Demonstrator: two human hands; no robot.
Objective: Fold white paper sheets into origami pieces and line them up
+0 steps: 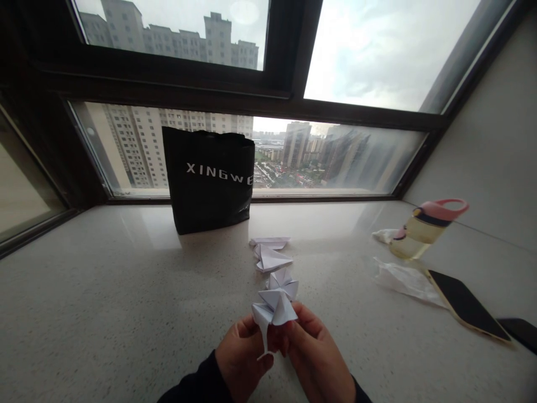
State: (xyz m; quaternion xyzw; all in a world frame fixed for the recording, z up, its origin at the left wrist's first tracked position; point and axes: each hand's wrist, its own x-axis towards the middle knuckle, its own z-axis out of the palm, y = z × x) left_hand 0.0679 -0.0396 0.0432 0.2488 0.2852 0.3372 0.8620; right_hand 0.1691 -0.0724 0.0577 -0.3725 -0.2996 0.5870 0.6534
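Both my hands hold one folded white paper piece (274, 308) above the speckled counter, low in the middle of the view. My left hand (243, 355) grips its left side, with the thumb near a narrow strip that hangs down. On the right side, my right hand (314, 350) pinches the paper's lower edge. Just beyond it, partly overlapped in view, lies a folded paper with pointed flaps (285, 280). Farther back are another folded paper (272, 259) and a flatter folded strip (271, 242).
A black bag (210, 184) stands on the counter (104, 291) by the window. At the right are a bottle with a pink lid (419, 229), crumpled tissue (405, 280), a phone (467, 305) and a dark object (520, 331) at the edge.
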